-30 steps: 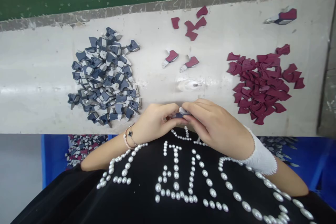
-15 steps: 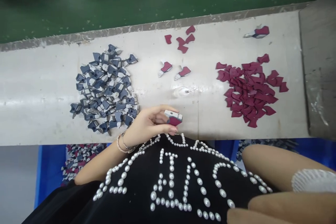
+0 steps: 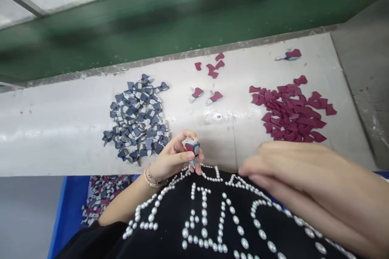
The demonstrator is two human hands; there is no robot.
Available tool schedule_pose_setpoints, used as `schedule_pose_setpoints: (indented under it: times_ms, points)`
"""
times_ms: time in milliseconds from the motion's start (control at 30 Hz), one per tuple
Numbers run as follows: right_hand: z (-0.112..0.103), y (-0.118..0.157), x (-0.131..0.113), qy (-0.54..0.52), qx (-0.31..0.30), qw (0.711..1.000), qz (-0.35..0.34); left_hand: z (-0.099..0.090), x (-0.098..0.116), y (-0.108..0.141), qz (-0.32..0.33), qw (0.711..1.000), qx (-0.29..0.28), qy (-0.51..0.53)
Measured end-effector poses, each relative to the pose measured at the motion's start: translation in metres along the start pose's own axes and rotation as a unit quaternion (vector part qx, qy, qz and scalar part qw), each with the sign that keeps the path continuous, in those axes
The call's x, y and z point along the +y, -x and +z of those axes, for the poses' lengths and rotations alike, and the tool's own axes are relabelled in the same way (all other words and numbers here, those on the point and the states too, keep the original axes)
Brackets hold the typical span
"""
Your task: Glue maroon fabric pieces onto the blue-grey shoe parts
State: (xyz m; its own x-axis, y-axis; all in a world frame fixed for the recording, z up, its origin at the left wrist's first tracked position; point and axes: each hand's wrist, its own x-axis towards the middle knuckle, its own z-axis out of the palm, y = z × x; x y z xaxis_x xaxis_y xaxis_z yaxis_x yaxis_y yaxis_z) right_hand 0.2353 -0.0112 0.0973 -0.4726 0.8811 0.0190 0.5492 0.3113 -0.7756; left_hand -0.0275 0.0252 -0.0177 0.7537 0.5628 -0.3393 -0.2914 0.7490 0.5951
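Observation:
My left hand (image 3: 174,156) pinches a small assembled piece (image 3: 191,147), dark blue-grey and white with a maroon face, between thumb and fingers. My right hand (image 3: 306,186) is empty, its fingers stretched out over the table's front edge, close below a pile of maroon cut pieces (image 3: 288,115). Left of my left hand lies a heap of blue-grey and white plastic parts (image 3: 136,119). Further back are several loose maroon pieces (image 3: 212,68) and two assembled pieces (image 3: 197,94) (image 3: 214,98). Another assembled piece (image 3: 288,54) lies at the back right.
The parts lie on a white work surface (image 3: 60,137) with a worn back edge and a moving green belt (image 3: 152,28) beyond it. A blue bin (image 3: 69,210) holding mixed parts stands below the front edge at left. A small white blob (image 3: 214,116) sits on the surface.
My right hand has swung in from the lower right, now nearer the table. The view has tilted and shifted back, and the left hand has turned the piece it holds.

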Motion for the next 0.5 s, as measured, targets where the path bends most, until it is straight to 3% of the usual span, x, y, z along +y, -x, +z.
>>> schedule_pose_setpoints:
  times_ms: [100,167,233,300,400,500]
  points:
    - [0.011,0.013,0.05,0.035,0.056,0.995,0.079,-0.007,0.007,-0.009,0.02,0.985,0.151,-0.076]
    - [0.028,0.029,0.097,0.085,0.057,0.979,0.174,-0.013,0.014,-0.022,0.04,0.95,0.253,-0.178]
    - [0.052,0.046,0.146,0.155,0.078,0.96,0.221,-0.018,0.025,-0.037,0.062,0.919,0.295,-0.254]
    - [0.073,0.061,0.186,0.192,0.097,0.954,0.21,-0.021,0.038,-0.048,0.073,0.895,0.302,-0.32]
    - [0.087,0.07,0.202,0.179,0.118,0.954,0.207,-0.023,0.061,-0.054,0.078,0.841,0.307,-0.439]
    - [0.086,0.047,0.178,0.139,0.128,0.963,0.194,-0.032,0.085,-0.06,0.098,0.75,0.344,-0.557]
